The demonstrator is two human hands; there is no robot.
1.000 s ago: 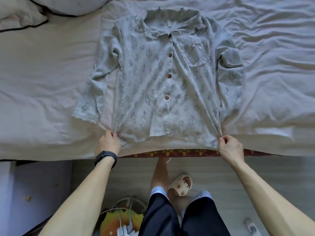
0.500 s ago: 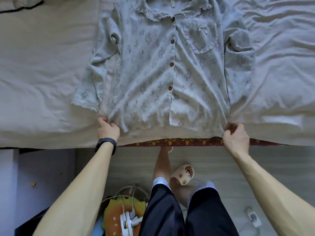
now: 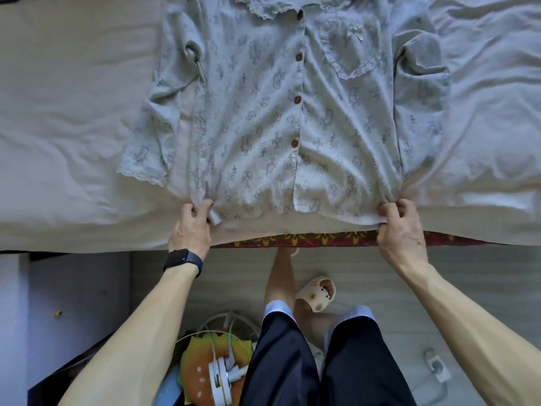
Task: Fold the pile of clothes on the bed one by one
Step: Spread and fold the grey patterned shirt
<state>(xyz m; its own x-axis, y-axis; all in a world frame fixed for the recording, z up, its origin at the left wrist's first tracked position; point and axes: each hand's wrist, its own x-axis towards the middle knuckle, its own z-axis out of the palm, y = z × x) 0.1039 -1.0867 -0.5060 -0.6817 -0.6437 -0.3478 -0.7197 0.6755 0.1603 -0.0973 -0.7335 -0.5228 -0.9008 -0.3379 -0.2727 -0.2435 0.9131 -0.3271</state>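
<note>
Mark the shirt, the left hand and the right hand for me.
shirt (image 3: 257, 118), head view, on the front panel beside the buttons.
left hand (image 3: 191, 227), head view, on the back of the hand.
right hand (image 3: 400, 231), head view, on the back of the hand.

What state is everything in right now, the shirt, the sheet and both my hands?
Shirt: spread face up on the bed sheet, buttoned, unfolded.
Left hand: pinching the hem's left corner.
Right hand: pinching the hem's right corner.
Bed sheet: wrinkled, under the shirt.
</note>
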